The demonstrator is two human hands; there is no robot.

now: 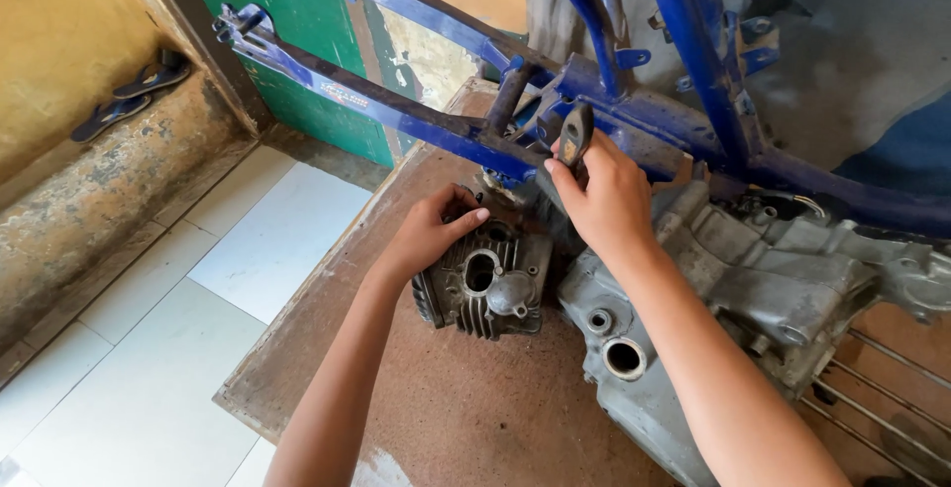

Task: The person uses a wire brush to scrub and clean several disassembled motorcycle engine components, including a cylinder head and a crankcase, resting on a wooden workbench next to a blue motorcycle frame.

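Observation:
A grey finned engine cylinder head (485,284) lies on a brown stone slab (446,408), joined to a larger grey engine casing (753,289). My left hand (431,229) rests on the top left edge of the cylinder head, fingers curled over it. My right hand (604,200) is above the engine and grips a dark tool handle (577,132) that stands up against the blue tubular motorcycle frame (634,101). The tool's working end is hidden behind my hand.
White floor tiles (198,328) lie left of the slab. A green door (297,41) and yellow wall stand behind. A pair of sandals (129,96) sits on a concrete ledge at upper left. Wheel spokes (872,388) show at lower right.

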